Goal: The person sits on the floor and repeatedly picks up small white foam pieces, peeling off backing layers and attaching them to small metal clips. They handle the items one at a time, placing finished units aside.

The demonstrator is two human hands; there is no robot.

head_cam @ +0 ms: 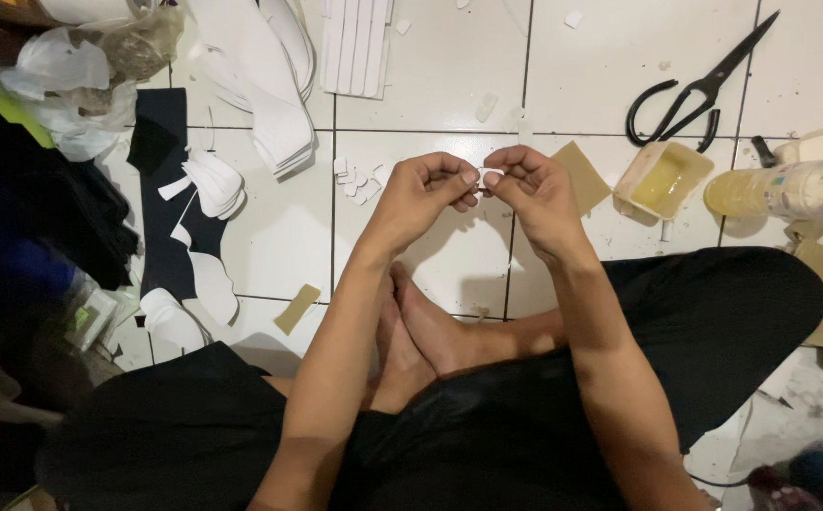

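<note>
1. A small white piece, thin and pale, is held in the air above the white tiled floor, in front of the person's crossed bare feet.
2. The left hand pinches the left end of the piece, its grip pressed together between thumb and fingertips.
3. The right hand pinches the right end in the same way, grip closed on the piece; the two hands almost touch.
4. Just beyond the hands, on the floor, lies a little cluster of small white cut pieces.
5. Just right of the right hand lies a tan square of card.
6. Further right stands a small open tub holding a yellowish liquid, and beside it a clear plastic bottle lies on its side.
7. Black scissors rest on the floor beyond the tub.
8. To the left are stacks of white shaped cutouts, with larger white sheets beyond them and a strip of dark fabric beside.
9. Crumpled plastic bags and dark cloth fill the far left edge.
10. The person sits cross-legged in black clothing.
</note>
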